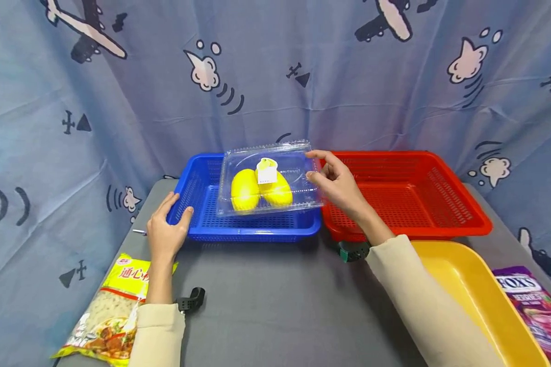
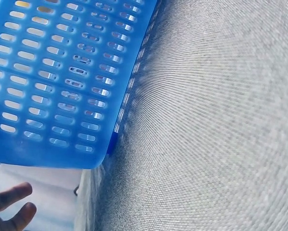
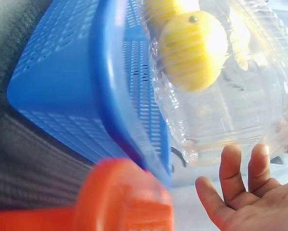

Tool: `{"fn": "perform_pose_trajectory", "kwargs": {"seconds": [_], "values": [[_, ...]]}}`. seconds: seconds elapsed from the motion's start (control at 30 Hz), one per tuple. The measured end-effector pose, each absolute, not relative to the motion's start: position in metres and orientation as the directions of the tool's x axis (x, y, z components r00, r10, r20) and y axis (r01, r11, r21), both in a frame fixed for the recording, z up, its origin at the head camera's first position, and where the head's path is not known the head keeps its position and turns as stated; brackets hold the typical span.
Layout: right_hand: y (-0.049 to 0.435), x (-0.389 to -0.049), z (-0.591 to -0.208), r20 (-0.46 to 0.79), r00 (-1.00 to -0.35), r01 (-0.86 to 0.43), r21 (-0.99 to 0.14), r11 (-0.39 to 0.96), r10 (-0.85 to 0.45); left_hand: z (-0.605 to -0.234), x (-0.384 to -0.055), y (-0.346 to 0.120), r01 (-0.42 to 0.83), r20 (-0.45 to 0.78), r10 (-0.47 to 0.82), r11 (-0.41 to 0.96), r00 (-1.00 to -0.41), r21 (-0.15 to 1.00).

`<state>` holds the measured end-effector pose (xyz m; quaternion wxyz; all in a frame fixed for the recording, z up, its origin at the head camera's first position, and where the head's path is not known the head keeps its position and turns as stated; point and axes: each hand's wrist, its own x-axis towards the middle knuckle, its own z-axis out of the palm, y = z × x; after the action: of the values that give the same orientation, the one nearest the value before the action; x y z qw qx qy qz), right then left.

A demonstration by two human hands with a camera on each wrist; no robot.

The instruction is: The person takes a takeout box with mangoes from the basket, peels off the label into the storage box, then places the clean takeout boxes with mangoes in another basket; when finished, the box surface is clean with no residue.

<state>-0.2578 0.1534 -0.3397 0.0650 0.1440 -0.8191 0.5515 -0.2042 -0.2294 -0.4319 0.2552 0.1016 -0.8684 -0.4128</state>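
Observation:
My right hand (image 1: 340,186) pinches the right edge of a clear plastic clamshell box (image 1: 300,191) between thumb and fingers. Inside lie two yellow fruits (image 1: 245,189), under a white and yellow label on the lid. The box is held tilted over a blue basket (image 1: 252,235), and in the right wrist view its clear side (image 3: 216,125) rises beyond the basket's rim. At that basket's front left corner is my left hand (image 1: 166,232), thumb and fingers spread apart on either side of the rim. The left wrist view shows its fingers (image 2: 14,195) loosely bent beside the basket.
A red basket (image 1: 468,214) stands right of the blue one, with a yellow tray (image 1: 468,275) in front of it. A pasta bag (image 1: 115,311) lies at left, a purple Fox's candy bag (image 1: 532,311) at far right. A patterned curtain (image 1: 257,66) hangs behind the grey table (image 1: 275,306).

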Motion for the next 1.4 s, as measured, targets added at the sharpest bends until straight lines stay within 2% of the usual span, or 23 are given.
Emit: {"fn": "perform_pose_trajectory", "kwargs": {"seconds": [0.23,0.5,0.97,1.2,1.4], "values": [[0.175,-0.229,-0.32,0.311,-0.926,-0.369,-0.859,0.355,-0.213,-0.431,-0.206,-0.233,0.021,0.343,-0.391,0.634,-0.854,0.773],[0.191,-0.193,-0.308,0.304,-0.921,-0.382,-0.83,0.406,-0.244,-0.428,-0.204,-0.241,0.006,0.347,-0.402,0.646,-0.847,0.763],[0.197,-0.134,-0.343,0.41,-0.876,-0.476,-0.822,0.313,-0.255,-0.423,-0.21,-0.247,-0.002,0.331,-0.415,0.626,-0.847,0.78],[0.201,-0.111,-0.355,0.323,-0.895,-0.424,-0.832,0.359,-0.308,-0.423,-0.206,-0.251,-0.026,0.312,-0.428,0.621,-0.848,0.783],[0.203,-0.108,-0.37,0.201,-0.913,-0.348,-0.838,0.421,-0.355,-0.418,-0.202,-0.253,-0.05,0.293,-0.442,0.618,-0.848,0.785]]}}
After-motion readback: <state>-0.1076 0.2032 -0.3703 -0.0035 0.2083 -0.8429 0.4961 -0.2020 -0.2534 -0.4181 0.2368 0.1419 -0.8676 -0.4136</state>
